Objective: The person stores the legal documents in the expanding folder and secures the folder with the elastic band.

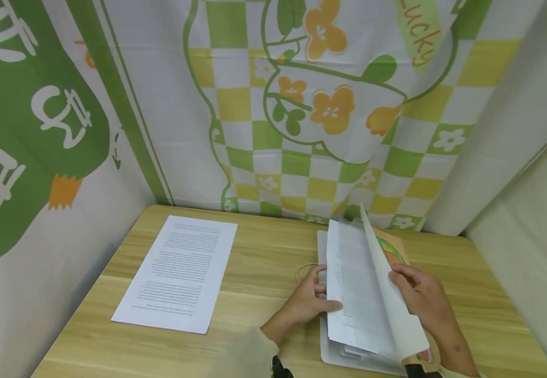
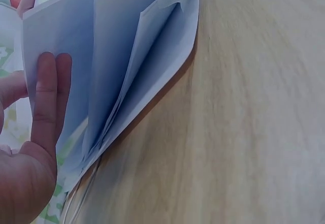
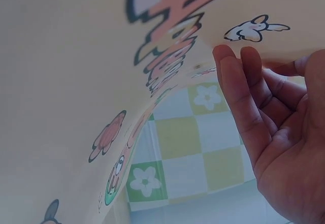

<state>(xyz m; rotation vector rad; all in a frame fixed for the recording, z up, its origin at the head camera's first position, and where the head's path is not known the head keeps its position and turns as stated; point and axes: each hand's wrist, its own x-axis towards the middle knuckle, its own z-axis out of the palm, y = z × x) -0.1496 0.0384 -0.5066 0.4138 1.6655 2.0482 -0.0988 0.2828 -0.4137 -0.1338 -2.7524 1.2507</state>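
Note:
An opened folder (image 1: 322, 328) with a cartoon-printed cover (image 3: 66, 66) lies at the right of the table, loose white sheets (image 1: 358, 278) inside it. My left hand (image 1: 307, 300) pinches the left edge of the upper sheets, thumb on top. In the left wrist view, its straight fingers (image 2: 45, 97) lie against the paper, and more sheets (image 2: 114, 46) fan out beside them. My right hand (image 1: 424, 296) holds the raised cover by its outer edge. The right wrist view has its fingertips (image 3: 223, 56) at the printed outside of that cover.
A printed page (image 1: 174, 273) lies flat on the wooden table (image 1: 264, 252), left of the folder. A thin cord (image 1: 299, 272) loops out at the folder's left edge. Patterned green and white cloth (image 1: 235, 105) hangs behind the table.

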